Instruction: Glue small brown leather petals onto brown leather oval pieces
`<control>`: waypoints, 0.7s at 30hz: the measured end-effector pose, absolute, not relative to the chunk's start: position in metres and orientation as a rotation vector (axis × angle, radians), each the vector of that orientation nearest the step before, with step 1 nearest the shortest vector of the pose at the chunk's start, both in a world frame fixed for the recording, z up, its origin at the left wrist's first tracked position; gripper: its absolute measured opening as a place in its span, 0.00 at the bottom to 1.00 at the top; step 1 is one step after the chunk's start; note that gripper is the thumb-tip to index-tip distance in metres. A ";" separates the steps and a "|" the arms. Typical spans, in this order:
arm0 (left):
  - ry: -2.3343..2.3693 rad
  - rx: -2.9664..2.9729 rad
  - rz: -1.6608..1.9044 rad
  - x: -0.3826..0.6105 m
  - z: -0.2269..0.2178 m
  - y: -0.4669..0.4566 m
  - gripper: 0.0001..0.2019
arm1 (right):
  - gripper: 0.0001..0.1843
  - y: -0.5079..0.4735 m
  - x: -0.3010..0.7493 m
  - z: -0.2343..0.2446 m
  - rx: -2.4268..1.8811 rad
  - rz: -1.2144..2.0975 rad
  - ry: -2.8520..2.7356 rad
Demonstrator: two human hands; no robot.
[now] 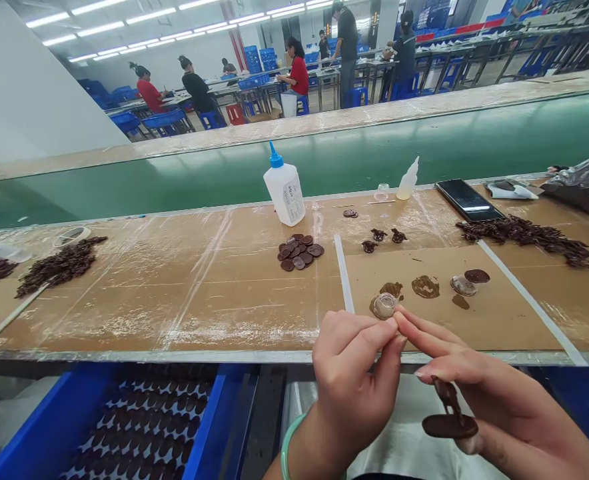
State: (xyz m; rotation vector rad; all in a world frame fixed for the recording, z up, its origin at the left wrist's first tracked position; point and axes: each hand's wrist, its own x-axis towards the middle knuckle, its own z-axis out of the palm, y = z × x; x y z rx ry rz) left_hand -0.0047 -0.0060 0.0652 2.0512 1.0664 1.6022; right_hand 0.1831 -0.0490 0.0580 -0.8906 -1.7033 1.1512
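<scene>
My left hand (350, 380) is closed in a pinch at the table's near edge, its fingertips meeting the index finger of my right hand (479, 393). What the pinch holds is too small to see. My right hand's lower fingers grip a dark brown disc with a small upright piece on it (449, 419). Just beyond the fingertips sits a small clear cap (385, 305) on a brown glue stain. A pile of brown discs (299, 251) lies further back, beside a white glue bottle with a blue tip (284, 189).
A cardboard mat (499, 313) carries glue blots and another clear cap (463, 285). Heaps of dark small parts (524, 235) lie right and left (59, 263). A phone (468, 200) and small squeeze bottle (408, 180) stand behind. A blue bin of finished discs (144, 427) sits below. Several people work in the background.
</scene>
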 end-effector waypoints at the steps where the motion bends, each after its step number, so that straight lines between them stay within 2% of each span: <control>1: 1.081 2.069 1.598 -0.004 0.064 -0.005 0.09 | 0.18 -0.048 0.182 0.060 -0.902 1.088 -1.751; 5: 1.105 2.151 1.618 0.000 0.057 0.001 0.08 | 0.16 -0.046 0.175 0.062 -0.934 1.009 -1.785; 11: 1.091 2.153 1.711 0.008 0.046 0.011 0.07 | 0.17 -0.047 0.175 0.056 -0.903 1.175 -1.639; 21: 0.947 2.000 1.595 0.003 0.062 0.002 0.09 | 0.15 -0.056 0.185 0.057 -0.882 1.362 -1.406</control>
